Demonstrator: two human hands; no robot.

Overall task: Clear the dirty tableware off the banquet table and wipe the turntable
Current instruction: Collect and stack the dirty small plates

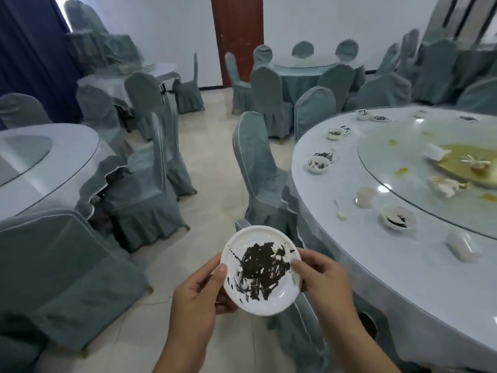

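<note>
Plate (260,267) smeared with dark residue sits gripped between both hands. Left hand (197,294) and right hand (321,281) curl fingers (298,266) round its rim, beside the table (336,238).

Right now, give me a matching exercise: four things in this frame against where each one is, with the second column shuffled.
Things:
1. plate
2. cup
3. spoon
4. yellow spill

Places:
A. on the turntable
B. lying on the tablecloth left of the cup
C. held over the floor by the left hand and right hand
D. standing just outside the turntable's rim

Pairs: 1-C, 2-D, 3-B, 4-A
</note>
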